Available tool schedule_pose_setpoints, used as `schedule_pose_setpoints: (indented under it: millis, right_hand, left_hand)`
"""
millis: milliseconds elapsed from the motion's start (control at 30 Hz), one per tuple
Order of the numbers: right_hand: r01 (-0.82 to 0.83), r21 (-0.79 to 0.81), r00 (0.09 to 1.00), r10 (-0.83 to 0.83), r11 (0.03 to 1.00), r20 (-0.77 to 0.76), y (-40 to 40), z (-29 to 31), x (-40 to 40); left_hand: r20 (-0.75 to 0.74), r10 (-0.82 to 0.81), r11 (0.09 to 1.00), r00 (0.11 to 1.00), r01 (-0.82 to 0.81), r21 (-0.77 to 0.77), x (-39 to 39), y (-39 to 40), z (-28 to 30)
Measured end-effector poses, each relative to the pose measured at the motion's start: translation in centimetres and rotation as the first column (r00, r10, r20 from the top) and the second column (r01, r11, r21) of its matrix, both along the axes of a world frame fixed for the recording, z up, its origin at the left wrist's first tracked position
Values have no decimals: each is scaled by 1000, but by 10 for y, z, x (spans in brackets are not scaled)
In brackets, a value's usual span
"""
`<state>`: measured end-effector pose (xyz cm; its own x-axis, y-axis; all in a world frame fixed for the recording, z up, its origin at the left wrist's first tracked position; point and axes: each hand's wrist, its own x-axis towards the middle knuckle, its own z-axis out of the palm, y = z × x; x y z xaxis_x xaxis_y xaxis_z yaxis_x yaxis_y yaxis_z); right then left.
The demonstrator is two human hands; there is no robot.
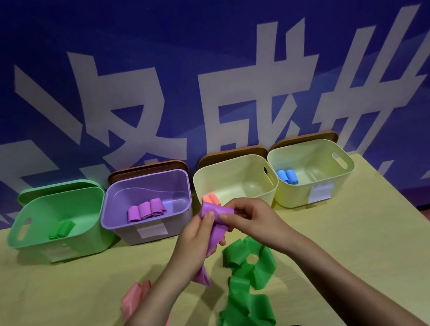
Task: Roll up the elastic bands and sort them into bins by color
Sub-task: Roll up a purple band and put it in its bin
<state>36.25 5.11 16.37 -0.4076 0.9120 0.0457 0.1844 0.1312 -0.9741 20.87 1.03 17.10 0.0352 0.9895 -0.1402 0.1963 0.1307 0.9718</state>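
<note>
Two hands work one purple elastic band (212,225), which is held in the air above the middle of the table (361,238), in front of the bins along the far edge. The left hand (196,232) is curled round the band, thumb on the rolled upper end. The right hand (248,218) pinches that rolled end from the other side. The unrolled tail hangs down past the left wrist toward the table.

The roll appears only begun, as most of the band's length is loose. For a tight roll, the tail should be kept under light tension by the left hand while the rolled end is turned by the right-hand fingers. The edges should be kept aligned so that the roll does not cone. The material looks thin and springy, and is judged likely to unwind if the pinch is released early.

The finished roll belongs in the purple bin (121,220), second from the far left corner, where three purple rolls (145,210) already lie. A loose green band (243,279) lies near the near edge, and a pink band (136,296) lies to its left, partly hidden by the left forearm. Both are judged to remain for rolling.
</note>
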Motion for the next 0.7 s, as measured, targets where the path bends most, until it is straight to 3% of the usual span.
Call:
schedule_pose_setpoints:
  millis: [133,333,500,700]
  right_hand:
    - [54,83,997,-58,995,42,-3,-8,2]
    - [152,207,982,-172,967,81,-9,-6,0]
    - [228,203,967,-245,952,63,-3,1,3]
    - [187,158,977,-200,970,73,-4,4,6]
  left_hand:
    - [-74,-11,999,997,8,-35,0,5,-2]
    - [-37,7,999,999,-8,-46,6,9,6]
    - [275,90,988,957,-52,-143,13,11,15]
    - [192,93,985,977,-62,-160,12,8,10]
